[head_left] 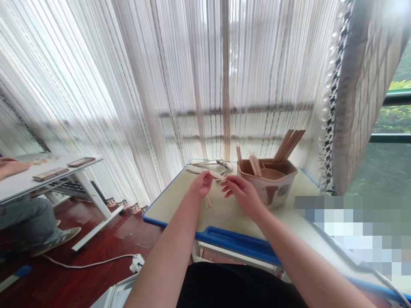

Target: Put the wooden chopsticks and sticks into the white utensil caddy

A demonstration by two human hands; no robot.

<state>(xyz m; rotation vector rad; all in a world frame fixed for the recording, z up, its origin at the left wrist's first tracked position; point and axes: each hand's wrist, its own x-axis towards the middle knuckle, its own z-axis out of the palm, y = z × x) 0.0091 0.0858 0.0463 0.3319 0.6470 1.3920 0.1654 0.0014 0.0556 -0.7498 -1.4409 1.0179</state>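
My left hand (201, 184) and my right hand (241, 191) are raised over the small desk, both closed in a pinch. Between them stretches a slim pale stick-like piece (217, 176), one end in each hand; its exact kind is too small to make out. Below my left hand, a few thin wooden sticks (207, 200) lie on the desktop. Metal spoons (224, 164) and other slender utensils rest behind my hands. Just right of my right hand stands a divided utensil box (278, 196) with bundles of wooden sticks (290, 145) upright in its compartments.
The cream desk (173, 197) has a blue edge and a blue front tray (236, 241). Sheer curtains (180, 85) hang right behind it. At left, a person's hand (13, 167) rests on a white table (19, 184). A white cable (93, 264) runs across the floor.
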